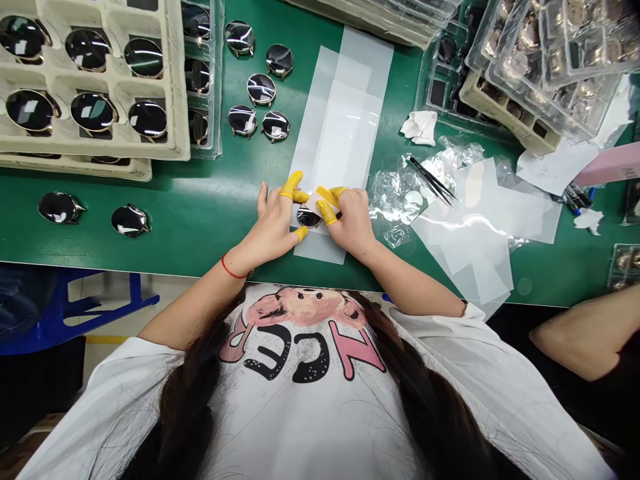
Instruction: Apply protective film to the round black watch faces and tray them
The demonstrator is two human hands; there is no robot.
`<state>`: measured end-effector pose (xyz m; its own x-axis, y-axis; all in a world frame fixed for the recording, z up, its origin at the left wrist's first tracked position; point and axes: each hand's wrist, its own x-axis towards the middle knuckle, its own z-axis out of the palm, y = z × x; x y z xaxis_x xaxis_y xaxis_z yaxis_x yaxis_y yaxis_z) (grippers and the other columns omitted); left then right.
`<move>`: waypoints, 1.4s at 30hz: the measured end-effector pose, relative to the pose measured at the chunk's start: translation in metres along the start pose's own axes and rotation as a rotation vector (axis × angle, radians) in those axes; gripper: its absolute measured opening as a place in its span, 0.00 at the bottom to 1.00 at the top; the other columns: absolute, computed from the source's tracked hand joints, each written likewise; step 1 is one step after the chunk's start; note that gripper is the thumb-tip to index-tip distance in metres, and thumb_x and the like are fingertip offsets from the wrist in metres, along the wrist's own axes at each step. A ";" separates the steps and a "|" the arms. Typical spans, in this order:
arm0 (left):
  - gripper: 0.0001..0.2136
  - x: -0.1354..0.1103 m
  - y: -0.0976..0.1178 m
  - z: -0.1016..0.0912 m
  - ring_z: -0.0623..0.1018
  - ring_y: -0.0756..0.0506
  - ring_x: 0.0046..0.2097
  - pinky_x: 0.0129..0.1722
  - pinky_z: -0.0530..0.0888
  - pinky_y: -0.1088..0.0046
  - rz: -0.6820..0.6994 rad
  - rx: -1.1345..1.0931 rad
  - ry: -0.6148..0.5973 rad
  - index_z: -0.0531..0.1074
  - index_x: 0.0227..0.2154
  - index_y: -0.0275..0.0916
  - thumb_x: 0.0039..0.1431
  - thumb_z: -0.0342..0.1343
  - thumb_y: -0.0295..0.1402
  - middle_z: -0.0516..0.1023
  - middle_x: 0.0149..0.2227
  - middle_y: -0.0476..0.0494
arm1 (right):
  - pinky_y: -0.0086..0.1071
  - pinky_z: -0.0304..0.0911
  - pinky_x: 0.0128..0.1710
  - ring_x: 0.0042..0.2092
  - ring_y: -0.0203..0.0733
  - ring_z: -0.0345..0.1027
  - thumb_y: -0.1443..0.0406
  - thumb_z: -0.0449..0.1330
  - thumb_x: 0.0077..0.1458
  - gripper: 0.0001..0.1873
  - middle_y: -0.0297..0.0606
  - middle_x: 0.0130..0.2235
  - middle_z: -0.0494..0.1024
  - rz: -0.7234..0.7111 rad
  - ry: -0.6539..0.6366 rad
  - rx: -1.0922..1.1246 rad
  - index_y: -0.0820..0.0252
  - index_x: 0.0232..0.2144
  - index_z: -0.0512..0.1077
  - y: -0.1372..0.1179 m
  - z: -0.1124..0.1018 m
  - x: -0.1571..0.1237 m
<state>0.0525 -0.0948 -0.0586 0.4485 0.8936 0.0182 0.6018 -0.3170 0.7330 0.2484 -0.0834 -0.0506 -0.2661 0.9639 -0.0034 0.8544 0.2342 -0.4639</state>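
Closely, 2 hands (pixel 273 217) flank 1 watch (pixel 309 217)

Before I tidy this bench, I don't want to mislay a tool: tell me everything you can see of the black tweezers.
The tweezers are slim, black and slightly shiny, with small light marking near the joined end. They lie slantwise over clear plastic scraps, right of the right hand, tips near the white sheets. The two narrow arms stand apart, pointing rightward and toward the person. Neither hand touches them.

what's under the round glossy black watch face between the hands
Translucent white plastic sheeting shows beneath the watch face; its underside, and whether it touches the sheeting, are hidden.
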 end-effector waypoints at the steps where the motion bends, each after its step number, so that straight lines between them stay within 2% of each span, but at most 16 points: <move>1: 0.41 0.000 0.000 0.000 0.63 0.34 0.66 0.70 0.39 0.40 0.002 0.003 -0.001 0.41 0.67 0.41 0.55 0.57 0.30 0.61 0.67 0.33 | 0.48 0.58 0.50 0.38 0.49 0.65 0.55 0.47 0.65 0.15 0.44 0.35 0.74 0.011 0.002 -0.004 0.55 0.30 0.61 0.001 0.000 0.002; 7: 0.40 0.002 0.004 -0.003 0.63 0.34 0.66 0.70 0.38 0.39 -0.017 0.018 -0.030 0.42 0.67 0.39 0.54 0.55 0.30 0.66 0.64 0.33 | 0.48 0.58 0.50 0.38 0.48 0.65 0.55 0.47 0.66 0.15 0.42 0.35 0.74 0.011 0.013 0.001 0.55 0.30 0.60 0.003 -0.003 0.010; 12: 0.39 0.008 0.006 -0.007 0.62 0.34 0.67 0.70 0.36 0.39 -0.084 0.008 -0.061 0.47 0.66 0.37 0.52 0.56 0.30 0.70 0.60 0.35 | 0.50 0.56 0.53 0.41 0.49 0.65 0.55 0.45 0.67 0.16 0.43 0.36 0.74 -0.053 0.035 -0.066 0.56 0.31 0.63 0.005 -0.003 0.017; 15: 0.38 0.010 0.009 -0.011 0.60 0.35 0.68 0.71 0.35 0.41 -0.120 -0.001 -0.098 0.48 0.66 0.37 0.51 0.55 0.29 0.70 0.60 0.36 | 0.51 0.55 0.53 0.41 0.49 0.65 0.55 0.45 0.67 0.16 0.42 0.34 0.73 -0.080 0.063 -0.067 0.56 0.32 0.63 0.011 -0.002 0.022; 18: 0.39 0.010 0.012 -0.014 0.58 0.36 0.69 0.71 0.34 0.42 -0.147 0.005 -0.126 0.47 0.66 0.36 0.52 0.55 0.29 0.67 0.63 0.35 | 0.49 0.57 0.51 0.38 0.47 0.64 0.55 0.48 0.66 0.15 0.40 0.33 0.73 -0.067 0.060 0.010 0.57 0.33 0.64 0.017 -0.005 0.024; 22: 0.38 0.011 0.011 -0.014 0.57 0.36 0.70 0.71 0.35 0.42 -0.144 0.007 -0.126 0.47 0.66 0.36 0.53 0.55 0.30 0.66 0.64 0.35 | 0.45 0.58 0.48 0.37 0.45 0.64 0.56 0.51 0.65 0.11 0.39 0.35 0.75 -0.079 -0.009 0.146 0.57 0.36 0.66 0.016 -0.015 0.022; 25: 0.37 0.012 0.008 -0.014 0.59 0.36 0.69 0.71 0.35 0.43 -0.139 0.018 -0.122 0.48 0.65 0.37 0.53 0.55 0.30 0.64 0.65 0.35 | 0.45 0.56 0.50 0.39 0.46 0.63 0.60 0.53 0.63 0.08 0.39 0.35 0.74 -0.149 -0.041 0.053 0.57 0.33 0.66 0.007 -0.020 0.020; 28: 0.35 0.013 0.007 -0.014 0.60 0.36 0.68 0.72 0.35 0.44 -0.141 0.029 -0.131 0.51 0.63 0.38 0.52 0.56 0.30 0.61 0.67 0.34 | 0.45 0.53 0.50 0.40 0.47 0.63 0.67 0.52 0.60 0.04 0.40 0.34 0.73 -0.145 -0.057 -0.090 0.58 0.32 0.65 -0.004 -0.020 0.024; 33: 0.32 0.014 0.005 -0.012 0.62 0.37 0.67 0.72 0.37 0.44 -0.130 0.049 -0.122 0.55 0.60 0.37 0.52 0.56 0.30 0.65 0.63 0.35 | 0.45 0.52 0.50 0.41 0.48 0.63 0.70 0.53 0.58 0.04 0.41 0.36 0.73 -0.130 -0.069 -0.154 0.59 0.34 0.67 -0.008 -0.019 0.035; 37: 0.31 0.012 0.005 -0.012 0.60 0.36 0.68 0.72 0.36 0.43 -0.100 0.050 -0.113 0.55 0.61 0.37 0.54 0.55 0.31 0.62 0.66 0.35 | 0.44 0.55 0.47 0.40 0.47 0.63 0.68 0.53 0.60 0.03 0.42 0.37 0.73 -0.144 -0.025 -0.076 0.58 0.36 0.66 0.002 -0.018 0.033; 40: 0.34 0.009 0.008 -0.011 0.59 0.37 0.68 0.72 0.37 0.42 -0.090 0.058 -0.101 0.50 0.65 0.36 0.56 0.55 0.32 0.66 0.64 0.36 | 0.40 0.58 0.42 0.41 0.47 0.63 0.66 0.50 0.64 0.05 0.44 0.40 0.73 -0.143 0.074 -0.004 0.59 0.37 0.66 0.011 -0.015 0.024; 42: 0.35 0.008 0.011 -0.011 0.61 0.37 0.67 0.72 0.38 0.43 -0.080 0.080 -0.077 0.50 0.66 0.36 0.57 0.56 0.34 0.69 0.60 0.37 | 0.40 0.58 0.41 0.41 0.47 0.62 0.66 0.48 0.65 0.08 0.45 0.40 0.73 -0.175 0.145 -0.039 0.59 0.38 0.67 0.012 -0.012 0.017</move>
<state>0.0557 -0.0875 -0.0434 0.4443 0.8911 -0.0922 0.6872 -0.2729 0.6733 0.2598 -0.0629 -0.0461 -0.3474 0.9154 0.2034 0.8178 0.4018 -0.4120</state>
